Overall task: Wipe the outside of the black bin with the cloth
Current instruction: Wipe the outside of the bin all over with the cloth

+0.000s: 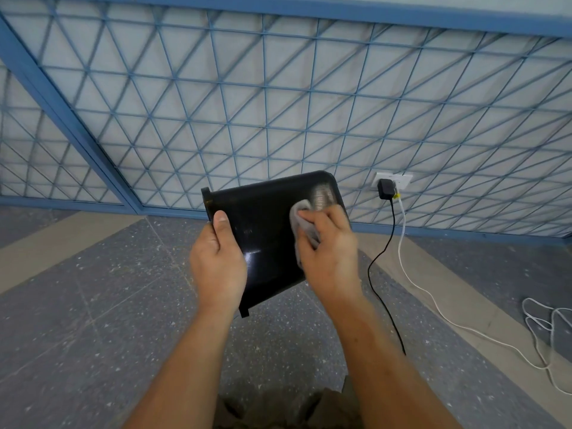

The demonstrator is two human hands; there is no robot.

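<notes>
The black bin (pixel 266 218) is held up in the air in front of me, tipped on its side with one glossy outer wall facing me. My left hand (pixel 218 261) grips its left rim, thumb lying on the outer wall. My right hand (pixel 328 252) holds a bunched grey cloth (pixel 301 224) and presses it against the right part of the same wall. A dull smeared patch shows on the bin just above the cloth. The bin's inside is hidden.
A blue metal lattice over pale panels (pixel 278 103) fills the background. A white wall socket (pixel 393 179) holds a black adapter (pixel 385 188); its black cable (pixel 380 274) and a white cable (pixel 433 305) trail over the speckled grey floor (pixel 93 305) at right.
</notes>
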